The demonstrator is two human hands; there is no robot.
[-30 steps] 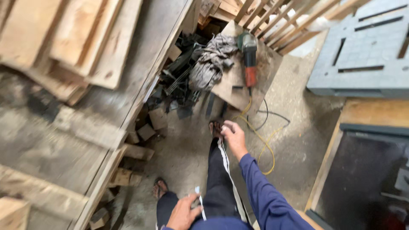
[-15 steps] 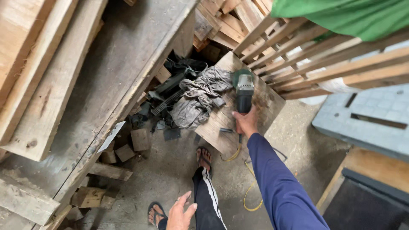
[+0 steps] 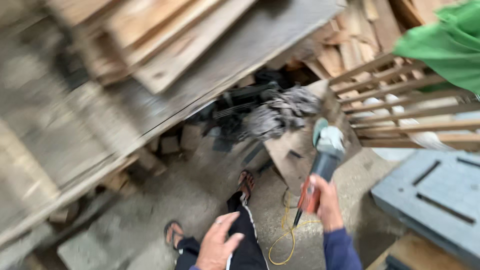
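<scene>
Right hand (image 3: 327, 202) gripping angle grinder (image 3: 322, 160), left hand (image 3: 217, 245) spread empty; grey rags (image 3: 280, 115), timber slats (image 3: 400, 100) close ahead.

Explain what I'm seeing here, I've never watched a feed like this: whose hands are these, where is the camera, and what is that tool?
The single picture comes from a camera worn on a person's head, looking down, so the hands are that person's own. It is blurred. The right hand, in a blue sleeve, grips an angle grinder by its red and dark handle; a yellow cord trails onto the concrete floor. The left hand is open and holds nothing. Below are the person's dark trousers and sandalled feet. Ahead lie a wooden board with a grey rag, stacked planks, and a grey plastic pallet on the right.
</scene>
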